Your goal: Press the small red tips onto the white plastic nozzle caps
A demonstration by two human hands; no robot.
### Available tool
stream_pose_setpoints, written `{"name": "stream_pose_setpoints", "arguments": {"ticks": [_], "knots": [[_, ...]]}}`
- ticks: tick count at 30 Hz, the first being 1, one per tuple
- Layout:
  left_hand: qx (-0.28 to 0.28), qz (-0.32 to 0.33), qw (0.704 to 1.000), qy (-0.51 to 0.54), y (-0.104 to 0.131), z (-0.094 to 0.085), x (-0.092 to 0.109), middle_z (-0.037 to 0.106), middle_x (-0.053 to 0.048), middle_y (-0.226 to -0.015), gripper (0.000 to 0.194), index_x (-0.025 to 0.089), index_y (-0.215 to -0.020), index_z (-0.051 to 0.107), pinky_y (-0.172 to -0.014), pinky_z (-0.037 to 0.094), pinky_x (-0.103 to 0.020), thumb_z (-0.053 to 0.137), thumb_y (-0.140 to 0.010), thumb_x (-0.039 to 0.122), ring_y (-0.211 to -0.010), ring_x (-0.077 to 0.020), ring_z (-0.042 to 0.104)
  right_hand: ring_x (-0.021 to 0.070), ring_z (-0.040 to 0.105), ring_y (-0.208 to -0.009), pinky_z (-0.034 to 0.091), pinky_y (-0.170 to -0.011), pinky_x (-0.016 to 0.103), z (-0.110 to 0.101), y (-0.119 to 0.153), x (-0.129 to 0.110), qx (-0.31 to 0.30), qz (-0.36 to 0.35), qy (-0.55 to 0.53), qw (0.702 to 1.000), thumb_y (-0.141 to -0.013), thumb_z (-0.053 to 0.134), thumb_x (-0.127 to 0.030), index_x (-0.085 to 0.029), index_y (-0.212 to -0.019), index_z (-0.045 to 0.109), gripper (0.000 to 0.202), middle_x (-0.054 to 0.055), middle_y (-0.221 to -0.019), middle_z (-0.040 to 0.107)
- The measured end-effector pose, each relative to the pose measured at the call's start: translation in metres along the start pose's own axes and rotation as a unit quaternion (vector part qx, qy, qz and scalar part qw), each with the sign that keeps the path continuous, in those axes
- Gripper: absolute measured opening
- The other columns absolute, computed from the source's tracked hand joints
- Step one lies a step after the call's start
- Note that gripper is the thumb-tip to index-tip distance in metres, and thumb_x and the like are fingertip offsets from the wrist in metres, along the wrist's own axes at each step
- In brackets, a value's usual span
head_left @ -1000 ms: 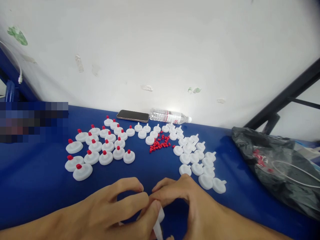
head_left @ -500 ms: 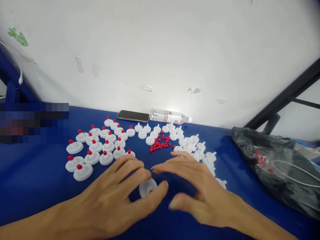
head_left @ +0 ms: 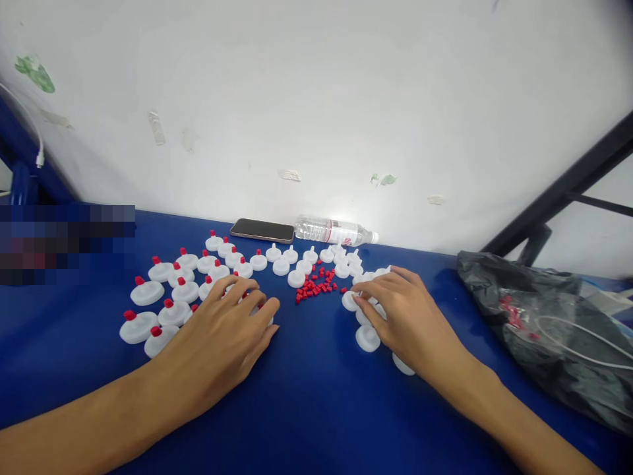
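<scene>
My left hand [head_left: 232,323] rests over the group of white discs with red caps [head_left: 147,291], its fingers spread and bent across several of them. To the right, my right hand [head_left: 395,303] reaches over the white discs without caps [head_left: 368,338], thumb and index finger near one disc's stem; whether they grip it is unclear. Between the hands, farther back, lies a loose pile of small red caps [head_left: 316,287]. Discs under both palms are partly hidden.
A phone [head_left: 262,230] and a clear plastic bottle [head_left: 336,231] lie along the wall. A black plastic bag [head_left: 524,356] with red pieces and a white cable sits at the right. Dark metal bars stand at both sides.
My left hand has moved left and back, shifting some capped discs; the disc beneath it is no longer visible in the middle. My right hand has moved right onto the uncapped discs, some now shifted.
</scene>
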State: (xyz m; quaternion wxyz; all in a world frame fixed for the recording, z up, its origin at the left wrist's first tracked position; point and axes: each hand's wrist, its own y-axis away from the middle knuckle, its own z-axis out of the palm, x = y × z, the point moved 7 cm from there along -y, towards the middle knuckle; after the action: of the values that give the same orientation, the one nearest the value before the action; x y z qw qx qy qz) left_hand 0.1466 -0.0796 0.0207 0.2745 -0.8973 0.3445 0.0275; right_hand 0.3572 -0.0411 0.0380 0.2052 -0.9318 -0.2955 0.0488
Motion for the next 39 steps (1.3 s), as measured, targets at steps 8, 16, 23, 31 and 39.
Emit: {"name": "stream_pose_setpoints", "arguments": {"ticks": [8, 16, 23, 31, 39], "knots": [[-0.009, -0.031, 0.999, -0.042, 0.002, 0.001, -0.008, 0.067, -0.016, -0.09, 0.024, 0.013, -0.092, 0.065, -0.083, 0.055, -0.058, 0.044, -0.102, 0.017, -0.098, -0.0384, 0.065, 0.0206, 0.074, -0.081, 0.036, -0.114, 0.061, 0.0, 0.0, 0.004, -0.012, 0.024, -0.057, 0.998, -0.099, 0.064, -0.011, -0.022, -0.092, 0.067, 0.013, 0.0, -0.085, 0.078], [0.048, 0.008, 0.988, 0.144, 0.004, -0.017, 0.016, 0.062, -0.014, -0.131, 0.044, 0.011, -0.143, 0.052, -0.104, 0.045, -0.047, 0.053, -0.107, 0.037, -0.124, -0.0313, 0.051, 0.0151, 0.077, -0.09, 0.04, -0.114, 0.041, -0.02, 0.004, -0.03, 0.059, -0.049, -0.231, 0.97, -0.095, 0.074, -0.013, -0.024, -0.096, 0.071, 0.012, -0.006, -0.095, 0.081], [0.059, 0.067, 0.973, 0.214, 0.002, -0.025, 0.033, 0.069, -0.004, -0.107, 0.018, 0.016, -0.117, 0.066, -0.1, 0.042, -0.038, 0.05, -0.109, 0.02, -0.106, -0.0221, 0.057, 0.0116, 0.076, -0.09, 0.035, -0.116, 0.035, -0.022, 0.009, -0.059, 0.031, -0.108, -0.306, 0.945, -0.103, 0.065, -0.02, -0.023, -0.111, 0.07, 0.009, -0.005, -0.099, 0.081], [0.047, 0.03, 0.97, 0.237, 0.005, -0.012, 0.026, 0.065, -0.005, -0.111, 0.016, 0.018, -0.115, 0.064, -0.098, 0.043, -0.041, 0.05, -0.108, 0.021, -0.108, -0.024, 0.055, 0.0347, 0.063, -0.129, 0.03, -0.119, 0.065, 0.003, -0.003, -0.012, -0.042, -0.014, -0.044, 0.998, -0.112, 0.041, -0.03, -0.017, -0.122, 0.072, 0.036, 0.011, -0.123, 0.078], [0.028, 0.033, 0.972, 0.229, 0.003, -0.014, 0.025, 0.066, -0.006, -0.109, 0.015, 0.018, -0.112, 0.065, -0.091, 0.048, -0.042, 0.051, -0.106, 0.019, -0.102, -0.0249, 0.057, 0.0319, 0.068, -0.121, 0.035, -0.12, 0.065, 0.016, -0.001, -0.015, -0.07, -0.062, -0.005, 0.996, -0.105, 0.053, -0.015, -0.016, -0.114, 0.076, 0.025, 0.009, -0.107, 0.08]]}}
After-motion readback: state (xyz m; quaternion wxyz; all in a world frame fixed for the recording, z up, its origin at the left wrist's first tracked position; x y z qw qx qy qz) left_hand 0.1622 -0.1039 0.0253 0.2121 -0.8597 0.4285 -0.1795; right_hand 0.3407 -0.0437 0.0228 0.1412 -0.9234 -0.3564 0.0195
